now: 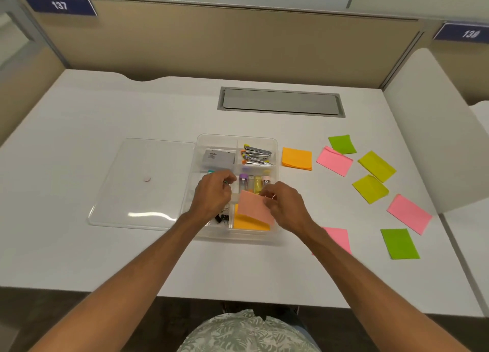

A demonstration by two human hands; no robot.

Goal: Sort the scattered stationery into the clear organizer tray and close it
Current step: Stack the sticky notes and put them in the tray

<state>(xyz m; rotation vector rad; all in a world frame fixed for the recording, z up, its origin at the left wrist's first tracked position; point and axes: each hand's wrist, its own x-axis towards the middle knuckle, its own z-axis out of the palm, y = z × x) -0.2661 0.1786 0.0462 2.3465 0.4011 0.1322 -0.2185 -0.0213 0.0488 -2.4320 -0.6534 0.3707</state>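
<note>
- Right hand (pixel 285 206): thumb and fingertips are closed on the right edge of a salmon-pink pad (pixel 254 206). The pad is held tilted above the clear organizer tray (pixel 275 146).
- Directly under those fingers, in the tray's near right compartment, lies an orange pad (pixel 247 224). Contact between it and the held pad cannot be determined.
- Left hand (pixel 214 193): fingers are curled inward over the tray's left half, just left of the held pad. A thin greenish item shows at the fingertips, but it cannot be told whether they grip it.
- Just beyond both sets of fingertips, a row of capped tubes (pixel 251 183) sits in a tray compartment.
- Farther beyond the fingers are the staplers (pixel 256 154) in the far right compartment and a grey box (pixel 219 157) in the far left one.
- On the near side of the left fingers, partly hidden by the wrist, are black binder clips (pixel 219 218).
- Well left of the left fingers, the lid (pixel 127 193) lies flat on the white desk (pixel 132 108), off the tray and just beside its left wall. A small pink disc (pixel 146 179) rests on it.
- Right of the right fingers, loose on the desk:
  - a loose orange stack (pixel 296 158) near the tray;
  - farther out, pink pads (pixel 334 161), green pads (pixel 342 144) and yellow-green pads (pixel 377 166);
  - one pink pad partly covered by the right forearm.
</note>
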